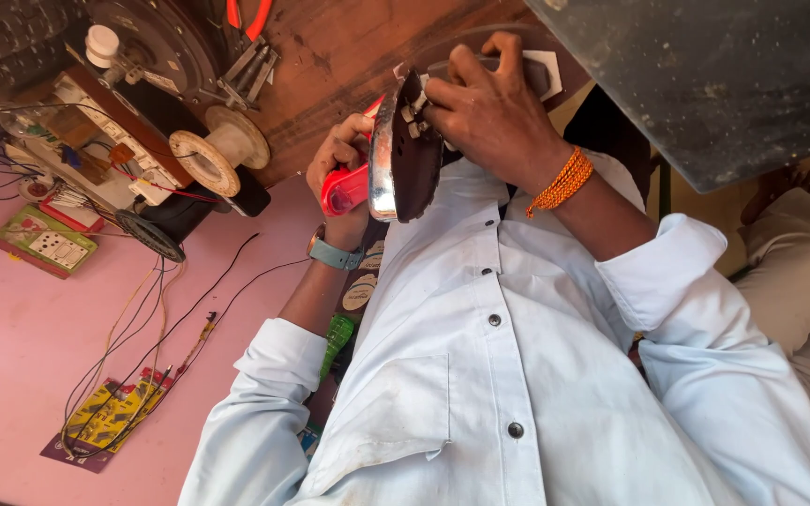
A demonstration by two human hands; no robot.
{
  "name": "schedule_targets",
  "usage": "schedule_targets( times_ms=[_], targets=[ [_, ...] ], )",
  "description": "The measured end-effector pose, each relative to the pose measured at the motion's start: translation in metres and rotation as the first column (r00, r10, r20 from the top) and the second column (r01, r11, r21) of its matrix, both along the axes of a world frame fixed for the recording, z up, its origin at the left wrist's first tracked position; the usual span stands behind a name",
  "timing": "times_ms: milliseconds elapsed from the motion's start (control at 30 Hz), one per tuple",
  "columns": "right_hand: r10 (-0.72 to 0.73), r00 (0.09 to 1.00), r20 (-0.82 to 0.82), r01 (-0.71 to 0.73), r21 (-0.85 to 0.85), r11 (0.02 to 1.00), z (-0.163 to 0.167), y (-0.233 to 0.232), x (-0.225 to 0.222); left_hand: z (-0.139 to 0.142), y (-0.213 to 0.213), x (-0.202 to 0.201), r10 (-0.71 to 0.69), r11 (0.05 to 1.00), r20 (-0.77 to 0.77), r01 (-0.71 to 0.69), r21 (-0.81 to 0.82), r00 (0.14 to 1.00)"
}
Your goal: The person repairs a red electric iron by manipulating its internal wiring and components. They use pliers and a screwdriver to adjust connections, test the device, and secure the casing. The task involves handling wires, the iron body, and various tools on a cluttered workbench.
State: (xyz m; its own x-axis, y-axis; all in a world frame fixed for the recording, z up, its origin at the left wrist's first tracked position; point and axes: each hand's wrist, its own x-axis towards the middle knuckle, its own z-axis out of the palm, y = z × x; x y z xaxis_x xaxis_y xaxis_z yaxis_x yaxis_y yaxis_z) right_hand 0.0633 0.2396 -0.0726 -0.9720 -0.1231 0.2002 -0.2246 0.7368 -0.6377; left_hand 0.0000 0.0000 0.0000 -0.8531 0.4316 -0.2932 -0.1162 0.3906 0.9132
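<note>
Head view: pale blue buttoned shirt (517, 375) seen nearest. Red-handled electric iron w/ shiny metal soleplate (403, 150) is held on edge at chest, long axis approx vertical in frame. Left hand (339, 164) is wrapped round handle; right hand (489, 112) fingers are pinched at its terminals.

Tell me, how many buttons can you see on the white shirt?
3: one button high on the front strip, one below it, one lowest, beside the pocket. Folds may hide more.

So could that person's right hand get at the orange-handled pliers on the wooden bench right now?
Probably not at once: the right hand is busy on the iron's soleplate, which the left hand steadies. The pliers lie uncovered on the bench, across past the iron.
</note>
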Motion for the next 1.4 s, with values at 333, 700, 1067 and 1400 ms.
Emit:
schedule_targets(
  times_ms=[333,700,1067,1400],
  targets=[
    [-0.032,0.995,0.089,0.037,-0.056,0.998,0.013,-0.009,-0.008,0.008,0.005,-0.001,-0.004,1.000,0.023,0.003,0.009,1.000],
    [-0.046,0.998,0.032,0.046,-0.003,0.999,0.003,-0.009,-0.001,0.007,0.003,0.000,-0.014,0.999,0.001,0.014,-0.046,1.000],
    [-0.204,0.960,0.190,0.264,-0.390,0.882,0.052,0.033,0.037,0.002,0.000,0.001,-0.020,0.999,0.005,0.020,0.033,1.000],
    [0.099,0.761,0.641,0.454,-0.636,0.624,0.038,-0.028,0.062,0.001,-0.005,-0.006,-0.055,0.998,-0.030,0.054,-0.026,0.998]
  ],
)
